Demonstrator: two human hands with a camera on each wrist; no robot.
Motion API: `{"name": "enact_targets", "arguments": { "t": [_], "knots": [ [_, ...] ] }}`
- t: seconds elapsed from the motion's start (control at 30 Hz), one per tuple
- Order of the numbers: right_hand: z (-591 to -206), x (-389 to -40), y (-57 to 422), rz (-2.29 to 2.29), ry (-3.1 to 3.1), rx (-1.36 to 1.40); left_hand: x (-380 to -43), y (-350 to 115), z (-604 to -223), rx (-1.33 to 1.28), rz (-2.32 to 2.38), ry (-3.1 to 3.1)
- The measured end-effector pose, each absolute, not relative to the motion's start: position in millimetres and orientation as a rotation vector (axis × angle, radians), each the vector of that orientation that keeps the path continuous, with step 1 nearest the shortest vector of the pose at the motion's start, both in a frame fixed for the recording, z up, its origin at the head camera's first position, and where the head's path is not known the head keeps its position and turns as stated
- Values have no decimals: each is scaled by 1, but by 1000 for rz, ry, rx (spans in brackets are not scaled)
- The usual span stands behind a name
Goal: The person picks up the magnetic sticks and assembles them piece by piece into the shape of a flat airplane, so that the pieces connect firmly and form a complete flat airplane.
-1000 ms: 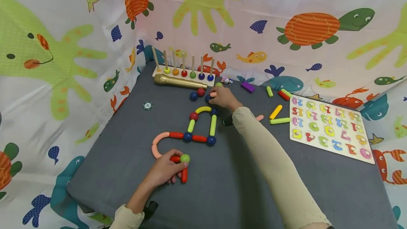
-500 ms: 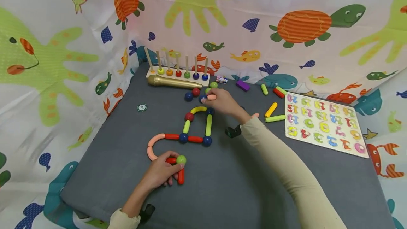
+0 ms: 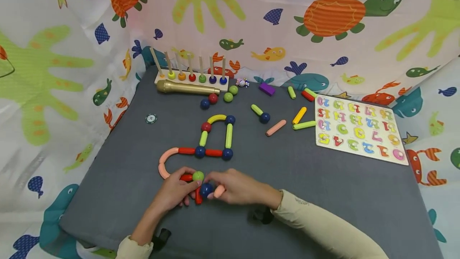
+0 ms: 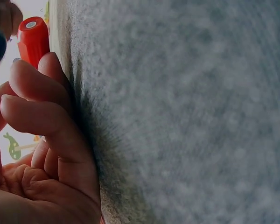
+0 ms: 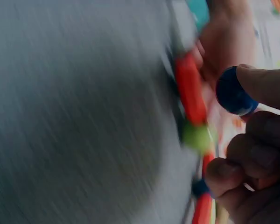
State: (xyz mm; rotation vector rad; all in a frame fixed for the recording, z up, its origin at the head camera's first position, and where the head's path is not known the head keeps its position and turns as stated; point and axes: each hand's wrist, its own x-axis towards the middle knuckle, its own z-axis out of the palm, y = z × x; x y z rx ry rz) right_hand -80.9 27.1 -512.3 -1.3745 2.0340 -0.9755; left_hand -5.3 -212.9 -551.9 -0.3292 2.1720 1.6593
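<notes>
My left hand (image 3: 172, 191) pinches a green ball (image 3: 198, 176) between thumb and index finger. Two red rods join at that ball; the lower red rod (image 3: 199, 196) points toward the table's near side, its hollow end showing in the left wrist view. My right hand (image 3: 238, 187) grips a blue ball (image 3: 206, 190) with a pink rod (image 3: 219, 190) on it, close beside the lower red rod. Curved pink pieces (image 3: 164, 163) link my left hand's end to a chain of rods and balls, including a closed loop with a yellow arch (image 3: 217, 118) on top.
Loose balls lie near a gold microphone (image 3: 187, 88) and a pegged stacking board (image 3: 192, 80). To the right are a pink rod (image 3: 276, 128), a green rod with a blue ball (image 3: 264, 118), and a number puzzle board (image 3: 359, 129). A poker chip (image 3: 151, 118) lies left.
My right hand has come from the back of the table down to beside my left hand, carrying the blue ball and pink rod. My left hand keeps its hold. The head view has shifted.
</notes>
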Motion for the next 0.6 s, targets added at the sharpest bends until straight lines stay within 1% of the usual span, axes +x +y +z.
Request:
{"name": "enact_targets", "arguments": {
  "t": [0.13,0.3,0.47,0.53,0.6],
  "knots": [
    [-524,-50,19,-829,2052,-1708,-5,-215,-550,-325,1664,2165],
    [-536,-37,13,-536,2178,-2035,-5,-215,-546,-318,1688,2155],
    [-541,-35,12,-324,2263,-2159,-4,-215,-545,-315,1693,2156],
    [-541,-34,13,-361,2256,-2147,-4,-215,-545,-323,1676,2163],
    [-540,-34,16,-465,2230,-2063,-3,-214,-545,-334,1648,2173]
  ]
}}
